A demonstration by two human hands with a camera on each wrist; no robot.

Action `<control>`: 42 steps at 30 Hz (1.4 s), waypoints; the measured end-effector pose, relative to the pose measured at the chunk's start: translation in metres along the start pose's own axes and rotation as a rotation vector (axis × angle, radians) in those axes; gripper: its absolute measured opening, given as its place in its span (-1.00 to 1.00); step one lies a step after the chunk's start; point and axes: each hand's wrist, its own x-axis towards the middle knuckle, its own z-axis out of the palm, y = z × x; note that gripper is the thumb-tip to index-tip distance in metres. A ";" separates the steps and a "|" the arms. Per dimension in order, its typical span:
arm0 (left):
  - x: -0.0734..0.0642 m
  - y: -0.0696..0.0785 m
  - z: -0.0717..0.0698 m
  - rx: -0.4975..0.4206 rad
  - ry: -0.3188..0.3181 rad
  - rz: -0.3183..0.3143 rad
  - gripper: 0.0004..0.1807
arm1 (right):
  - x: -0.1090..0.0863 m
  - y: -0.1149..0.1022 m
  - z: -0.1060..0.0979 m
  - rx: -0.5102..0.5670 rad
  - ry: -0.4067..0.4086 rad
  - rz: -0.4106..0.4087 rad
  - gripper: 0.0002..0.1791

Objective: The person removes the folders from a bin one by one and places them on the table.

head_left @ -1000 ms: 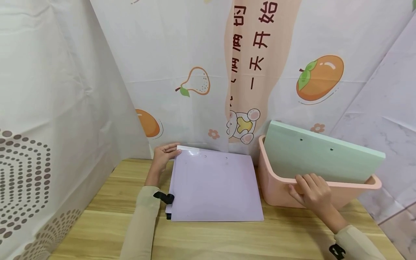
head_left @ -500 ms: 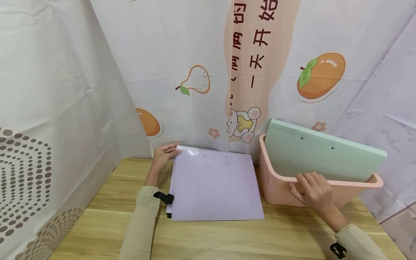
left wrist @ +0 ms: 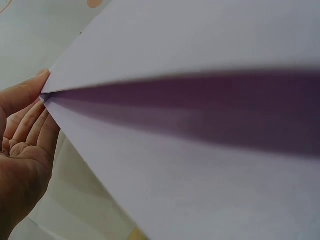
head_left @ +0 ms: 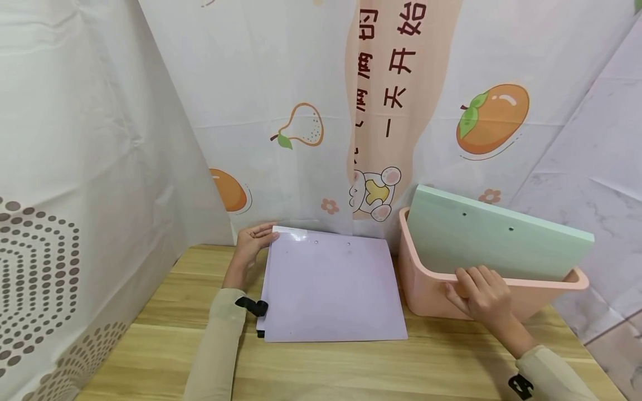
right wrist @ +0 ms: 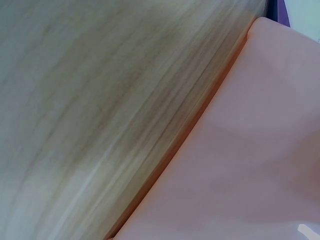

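In the head view, my left hand [head_left: 249,245] pinches the upper left corner of a light purple file folder [head_left: 336,289] lying on the table. The left wrist view has the thumb over that corner and the fingers [left wrist: 36,122] beneath, with a dark gap between the folder's two covers [left wrist: 200,40]. On the right, my right hand [head_left: 484,295] grips the front rim of a pink plastic bin [head_left: 428,292], fingers over the edge and thumb outside. A mint green folder [head_left: 494,245] leans inside the bin. The right wrist view takes in only the bin's wall [right wrist: 240,145] and the tabletop.
The wooden table [head_left: 321,370] extends in front of the folder and the bin. Behind them hangs a fruit-printed curtain [head_left: 311,184], close to the folder's back edge. Another curtain [head_left: 100,139] hangs at the left. The bin stands just right of the folder.
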 end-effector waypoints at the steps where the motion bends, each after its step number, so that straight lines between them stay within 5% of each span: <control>1: 0.000 0.000 -0.001 -0.008 -0.009 0.000 -0.45 | 0.000 0.000 0.000 0.001 0.002 0.001 -0.42; 12: -0.004 -0.001 -0.010 0.019 -0.101 -0.021 -0.41 | -0.006 0.001 0.002 -0.001 0.006 0.006 -0.46; 42: -0.003 -0.003 -0.007 0.327 0.020 -0.119 -0.55 | -0.006 0.002 0.001 -0.002 0.002 0.005 -0.46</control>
